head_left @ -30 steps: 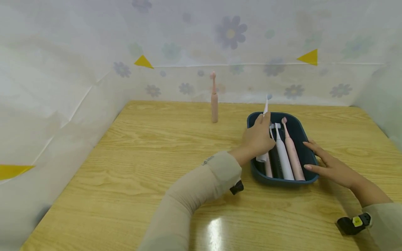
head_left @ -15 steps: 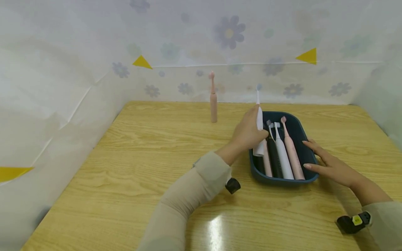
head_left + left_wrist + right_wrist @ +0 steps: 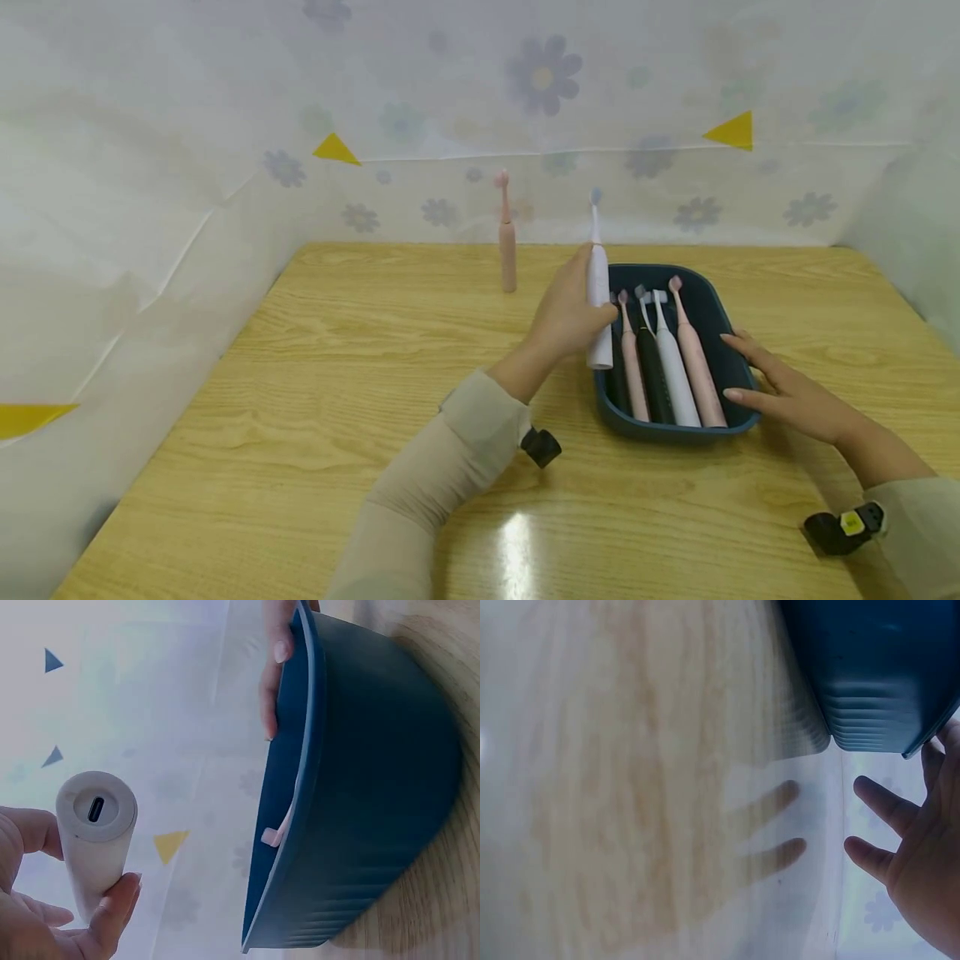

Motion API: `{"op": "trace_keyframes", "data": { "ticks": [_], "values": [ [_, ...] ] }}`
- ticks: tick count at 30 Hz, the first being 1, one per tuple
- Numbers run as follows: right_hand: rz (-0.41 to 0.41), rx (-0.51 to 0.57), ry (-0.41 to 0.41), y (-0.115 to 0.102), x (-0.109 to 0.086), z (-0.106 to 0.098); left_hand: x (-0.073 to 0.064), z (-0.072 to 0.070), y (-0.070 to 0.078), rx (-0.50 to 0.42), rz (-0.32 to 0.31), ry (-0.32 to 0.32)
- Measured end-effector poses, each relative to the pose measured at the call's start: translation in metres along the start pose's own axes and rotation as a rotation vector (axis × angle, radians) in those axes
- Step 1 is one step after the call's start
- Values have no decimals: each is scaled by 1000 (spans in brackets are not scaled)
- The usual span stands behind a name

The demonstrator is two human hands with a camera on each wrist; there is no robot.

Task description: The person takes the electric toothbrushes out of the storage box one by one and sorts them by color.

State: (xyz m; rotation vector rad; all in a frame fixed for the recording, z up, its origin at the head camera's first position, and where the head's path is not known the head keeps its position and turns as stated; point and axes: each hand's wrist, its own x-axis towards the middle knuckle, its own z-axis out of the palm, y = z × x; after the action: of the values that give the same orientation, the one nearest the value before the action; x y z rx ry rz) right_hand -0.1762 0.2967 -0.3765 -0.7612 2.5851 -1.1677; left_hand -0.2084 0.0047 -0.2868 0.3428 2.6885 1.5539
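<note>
My left hand [image 3: 567, 310] grips a white electric toothbrush [image 3: 599, 304] with a pale blue head, held nearly upright beside the left rim of a dark blue bin [image 3: 678, 434]. Its round base, with a charging port, faces the left wrist camera [image 3: 96, 808]. My right hand [image 3: 801, 402] rests its fingertips on the bin's right rim, other fingers spread outside it. In the bin lie a pink toothbrush [image 3: 700, 373], a white one [image 3: 677, 375], a black one [image 3: 655, 377] and a slimmer pink one [image 3: 633, 371]. A dark handle at the bin's left side is partly hidden.
A pink electric toothbrush [image 3: 507, 257] stands upright on the wooden table [image 3: 337, 392], left of the bin and close to the back edge. Behind the table hangs a flower-patterned sheet [image 3: 420, 108] with yellow triangles.
My left hand has lifted the white toothbrush out of the bin and carried it left past the rim, turning it more upright. The right hand has stayed on the rim.
</note>
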Motion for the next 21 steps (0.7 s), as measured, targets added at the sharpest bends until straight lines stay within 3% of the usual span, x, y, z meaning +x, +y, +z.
{"op": "trace_keyframes", "data": {
  "ticks": [12, 21],
  "values": [
    [-4, 5, 1, 1, 1, -1, -9, -15, -9, -292, -51, -16],
    [1, 2, 1, 0, 0, 0, -12, -23, -25, -449, -85, 43]
  ]
}}
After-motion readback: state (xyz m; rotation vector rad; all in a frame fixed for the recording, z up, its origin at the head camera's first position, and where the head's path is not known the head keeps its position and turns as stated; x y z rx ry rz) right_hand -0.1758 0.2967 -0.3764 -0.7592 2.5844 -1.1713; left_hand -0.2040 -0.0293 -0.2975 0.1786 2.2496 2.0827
